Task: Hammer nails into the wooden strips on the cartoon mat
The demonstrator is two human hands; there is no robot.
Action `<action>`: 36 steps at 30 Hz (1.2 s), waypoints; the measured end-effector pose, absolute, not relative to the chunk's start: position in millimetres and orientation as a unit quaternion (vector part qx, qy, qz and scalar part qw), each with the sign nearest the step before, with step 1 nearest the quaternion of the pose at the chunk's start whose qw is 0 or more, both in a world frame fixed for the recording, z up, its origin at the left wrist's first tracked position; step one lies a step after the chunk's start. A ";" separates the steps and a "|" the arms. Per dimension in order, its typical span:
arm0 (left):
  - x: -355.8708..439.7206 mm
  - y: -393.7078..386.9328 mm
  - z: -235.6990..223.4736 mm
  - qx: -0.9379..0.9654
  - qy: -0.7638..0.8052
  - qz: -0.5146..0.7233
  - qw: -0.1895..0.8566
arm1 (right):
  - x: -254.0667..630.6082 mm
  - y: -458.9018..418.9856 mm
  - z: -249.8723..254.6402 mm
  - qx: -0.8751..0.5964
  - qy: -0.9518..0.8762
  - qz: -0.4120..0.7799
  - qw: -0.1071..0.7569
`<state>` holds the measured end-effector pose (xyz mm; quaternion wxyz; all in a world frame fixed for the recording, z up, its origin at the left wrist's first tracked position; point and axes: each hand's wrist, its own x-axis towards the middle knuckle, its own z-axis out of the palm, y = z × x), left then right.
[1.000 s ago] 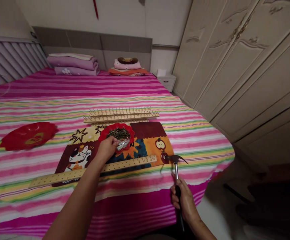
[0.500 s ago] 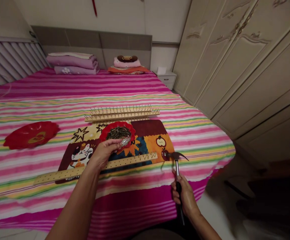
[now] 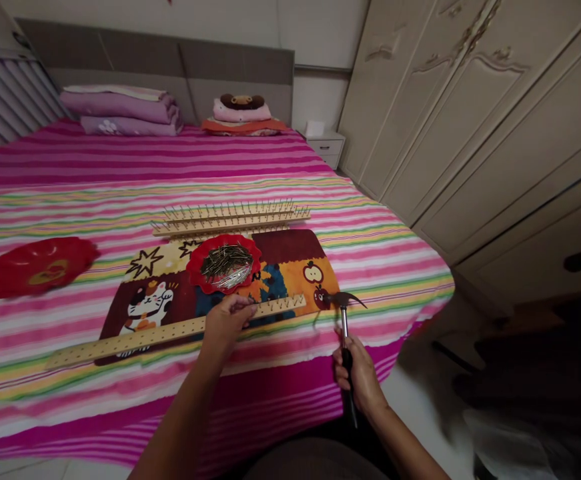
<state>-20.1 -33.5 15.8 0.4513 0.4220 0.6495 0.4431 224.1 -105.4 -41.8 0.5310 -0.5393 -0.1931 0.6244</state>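
My left hand (image 3: 227,321) is closed in a pinch over a long pale wooden strip (image 3: 170,329) with rows of small holes. Between its fingertips is a nail, mostly hidden by the fingers. Several nails stand upright in the strip's right part, just beyond the fingers. My right hand (image 3: 357,373) is wrapped round the black handle of a claw hammer (image 3: 346,323), its head up beside the strip's right end. Behind my left hand, a red scalloped bowl (image 3: 196,279) holds a heap of nails (image 3: 227,260), dark ones behind and shiny ones in front.
Strips studded with upright nails (image 3: 230,219) lie behind the bowl. Under bowl and strip is a patterned mat (image 3: 290,243) with a cat and apples. A red plate (image 3: 17,267) rests at left on the striped bedspread (image 3: 380,257). Folded bedding (image 3: 120,113) and wardrobes (image 3: 445,133) stand beyond.
My left hand has come out of the nail bowl and moved toward me onto the holed strip. My right hand still holds the hammer. The view has shifted slightly.
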 end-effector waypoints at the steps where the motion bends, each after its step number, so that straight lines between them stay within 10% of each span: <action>1: -18.7 -33.9 14.4 0.431 0.663 0.433 0.433 | 224.1 -105.4 -41.5 -0.541 -0.192 0.624 0.530; 24: -5.5 -38.8 0.3 0.609 0.687 0.311 0.246 | 218.5 -113.1 -9.6 -0.587 -0.277 0.560 0.515; 36: -5.4 -41.7 -5.2 0.656 0.665 0.309 0.178 | 193.5 -102.4 57.8 -0.495 -0.646 0.477 0.332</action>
